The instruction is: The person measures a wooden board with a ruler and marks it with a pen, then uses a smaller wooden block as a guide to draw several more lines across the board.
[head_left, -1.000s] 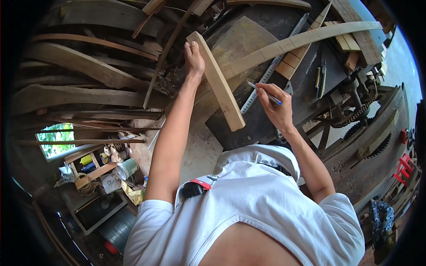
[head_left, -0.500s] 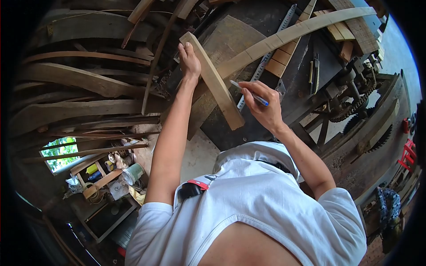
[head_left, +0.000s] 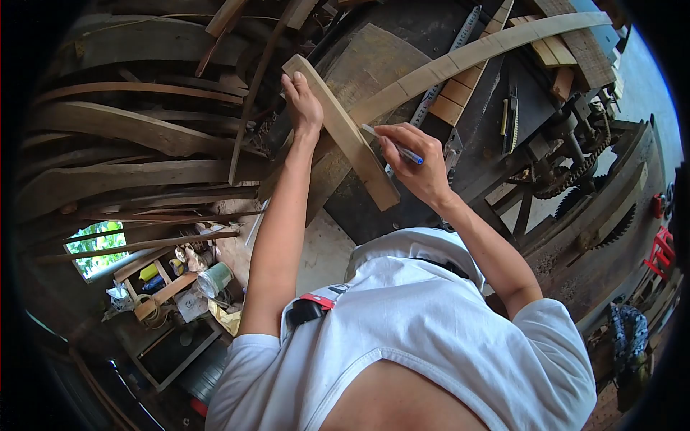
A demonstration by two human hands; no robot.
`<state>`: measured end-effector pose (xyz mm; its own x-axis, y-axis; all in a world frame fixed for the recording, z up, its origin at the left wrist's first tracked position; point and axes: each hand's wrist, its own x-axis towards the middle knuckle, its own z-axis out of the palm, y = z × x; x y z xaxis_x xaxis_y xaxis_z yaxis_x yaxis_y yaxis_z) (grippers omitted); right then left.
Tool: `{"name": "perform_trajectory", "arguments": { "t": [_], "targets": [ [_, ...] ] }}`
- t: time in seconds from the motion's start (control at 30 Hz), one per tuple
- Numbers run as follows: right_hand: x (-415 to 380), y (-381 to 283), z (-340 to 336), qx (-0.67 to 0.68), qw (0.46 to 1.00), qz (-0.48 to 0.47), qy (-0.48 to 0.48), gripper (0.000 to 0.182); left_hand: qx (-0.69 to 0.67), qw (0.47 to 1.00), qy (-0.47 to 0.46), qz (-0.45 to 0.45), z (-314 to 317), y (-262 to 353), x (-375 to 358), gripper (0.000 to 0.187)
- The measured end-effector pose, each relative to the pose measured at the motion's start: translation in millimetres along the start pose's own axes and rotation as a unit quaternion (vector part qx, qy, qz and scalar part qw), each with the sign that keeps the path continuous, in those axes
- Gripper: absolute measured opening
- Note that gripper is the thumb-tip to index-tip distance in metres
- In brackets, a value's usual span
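My left hand (head_left: 305, 106) grips a short straight wooden board (head_left: 346, 138) along its left edge, near the far end. The board lies slanted across a long curved wooden strip (head_left: 460, 63) that bears several cross lines. In my right hand (head_left: 422, 164) is a pen (head_left: 368, 130) with a blue end, pinched between thumb and fingers. Its tip points left, right at the board's right edge, close to where board and strip cross. Beneath them, a flat brown wooden panel (head_left: 374, 54) rests on the dark tabletop.
A steel ruler (head_left: 468, 27) and a lined wooden piece (head_left: 451, 100) lie under the curved strip. To the right are a utility knife (head_left: 509, 118), a chain (head_left: 575, 176) and a toothed saw blade (head_left: 619, 228). Curved timbers (head_left: 122, 129) fill the left side.
My right hand has shifted slightly left, bringing the pen tip closer to the short board. My left hand and the board's far end have moved a little to the left.
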<state>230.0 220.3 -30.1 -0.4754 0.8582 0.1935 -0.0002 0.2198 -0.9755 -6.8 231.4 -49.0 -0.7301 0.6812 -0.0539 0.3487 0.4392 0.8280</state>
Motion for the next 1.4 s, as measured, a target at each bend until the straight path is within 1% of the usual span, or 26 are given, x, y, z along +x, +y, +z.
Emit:
{"name": "perform_trajectory", "arguments": {
  "t": [0.2, 0.3, 0.4, 0.47, 0.57, 0.67, 0.8, 0.87, 1.07, 1.17, 1.2, 1.33, 1.4],
  "targets": [
    [-1, -2, 3, 0.003, 1.0, 0.001, -0.005, 0.017, -0.014, 1.0, -0.015, 0.0, 1, -10, 4, 0.074],
    [-2, -1, 5, -0.002, 1.0, -0.003, -0.005, 0.017, -0.024, 1.0, 0.003, -0.014, 0, -10, 2, 0.074],
    [-3, -1, 6, -0.008, 1.0, 0.001, -0.014, 0.018, 0.002, 1.0, 0.018, -0.026, 0, -1, -3, 0.074],
    [-4, 0, 6, -0.025, 0.999, -0.01, -0.028, 0.02, -0.001, 1.0, 0.025, -0.011, 1, 4, -6, 0.073],
    [-5, 1, 7, -0.036, 0.999, -0.012, -0.029, 0.02, 0.007, 0.999, 0.038, 0.001, 3, -9, 0, 0.071],
    [-7, 1, 12, -0.03, 0.999, -0.034, -0.006, 0.022, -0.003, 1.0, 0.031, 0.001, 2, 2, -5, 0.071],
    [-7, 2, 13, -0.037, 0.998, -0.041, -0.007, 0.022, -0.008, 1.0, 0.015, 0.008, 2, 0, -3, 0.071],
    [-7, 1, 12, -0.041, 0.998, -0.044, -0.009, 0.022, 0.002, 1.0, 0.026, 0.002, 2, 3, -5, 0.07],
    [-5, 1, 13, -0.037, 0.999, -0.027, -0.008, 0.021, -0.001, 1.0, 0.027, -0.005, 5, -4, 2, 0.068],
    [-4, -1, 10, -0.042, 0.999, -0.029, -0.012, 0.021, -0.018, 1.0, 0.016, 0.002, 1, 6, -5, 0.068],
    [-5, -1, 9, -0.043, 0.999, -0.029, -0.011, 0.021, -0.009, 0.999, 0.032, 0.002, 2, 7, -2, 0.068],
    [-6, 2, 6, -0.036, 0.999, -0.023, -0.022, 0.022, 0.003, 1.0, 0.029, -0.004, 1, 2, -4, 0.069],
    [-6, 3, 6, -0.034, 0.999, -0.019, -0.023, 0.022, -0.023, 1.0, 0.016, 0.005, 1, -2, -1, 0.07]
  ]
}}
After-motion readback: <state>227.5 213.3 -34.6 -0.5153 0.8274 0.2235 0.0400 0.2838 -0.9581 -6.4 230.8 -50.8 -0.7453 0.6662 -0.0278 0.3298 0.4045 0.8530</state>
